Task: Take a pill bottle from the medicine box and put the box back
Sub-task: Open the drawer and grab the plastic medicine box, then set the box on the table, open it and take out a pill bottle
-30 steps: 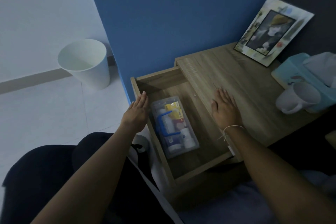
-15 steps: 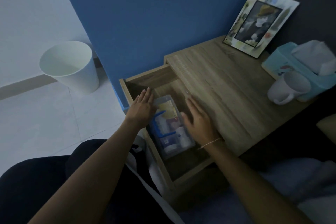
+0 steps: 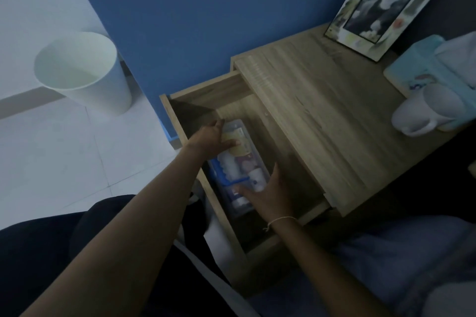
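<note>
**Two hands closing on the box in the drawer**

Both hands are down in the open drawer, set at opposite ends of the clear medicine box. The left hand lies against the far end with fingers spread over the lid; the right hand cups the near end, fingers splayed. Neither looks clamped yet, though whether the fingertips have got under the rim cannot be told in this dim, blurred view. The box lies flat on the drawer floor, its bottles visible through the lid.

This looks like the first step: getting the box out. The next move calls for a firm two-handed pinch and a straight lift.

Room is tight to the left, where the box sits close to the drawer's side wall, and the bench top overhangs on the right. Upward is clear. The bench has bare wood to set it on, short of the mug and frame.
</note>
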{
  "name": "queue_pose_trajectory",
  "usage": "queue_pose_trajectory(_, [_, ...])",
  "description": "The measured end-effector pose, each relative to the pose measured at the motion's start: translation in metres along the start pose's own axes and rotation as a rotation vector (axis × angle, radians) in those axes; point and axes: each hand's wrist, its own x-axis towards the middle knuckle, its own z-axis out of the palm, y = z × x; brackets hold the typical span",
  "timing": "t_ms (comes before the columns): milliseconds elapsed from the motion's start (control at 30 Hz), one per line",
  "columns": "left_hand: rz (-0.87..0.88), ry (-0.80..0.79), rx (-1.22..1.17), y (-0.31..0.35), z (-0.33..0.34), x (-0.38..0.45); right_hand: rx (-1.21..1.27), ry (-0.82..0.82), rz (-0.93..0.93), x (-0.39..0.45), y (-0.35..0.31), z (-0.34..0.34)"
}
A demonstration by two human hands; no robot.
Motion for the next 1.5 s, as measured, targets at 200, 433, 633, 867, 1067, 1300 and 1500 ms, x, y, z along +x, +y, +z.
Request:
queue_pose_trajectory(200, [-0.01,-0.006,-0.076,0.001,-0.003,0.002,0.281,-0.046,0.121,0.004,0.004,0.005])
queue_pose_trajectory(433, [0.027,0.087,-0.019,0.01,-0.021,-0.005,0.306,0.019,0.057,-0.012,-0.018,-0.009])
queue_pose_trajectory(633, [0.01,0.202,-0.023,0.022,-0.063,-0.018,0.257,0.022,-0.053,-0.028,-0.059,-0.039])
queue_pose_trajectory(867, [-0.028,0.402,-0.114,0.033,-0.106,-0.033,0.284,0.012,-0.211,-0.045,-0.105,-0.078])
queue_pose_trajectory(1067, [0.011,0.476,-0.241,0.069,-0.139,-0.022,0.254,0.091,-0.298,-0.03,-0.145,-0.138])
queue_pose_trajectory(1300, [0.014,0.418,-0.355,0.117,-0.122,0.013,0.187,0.12,-0.274,0.005,-0.151,-0.199])
queue_pose_trajectory(1500, [0.043,0.365,-0.399,0.135,-0.097,0.04,0.173,0.144,-0.232,0.029,-0.136,-0.229])
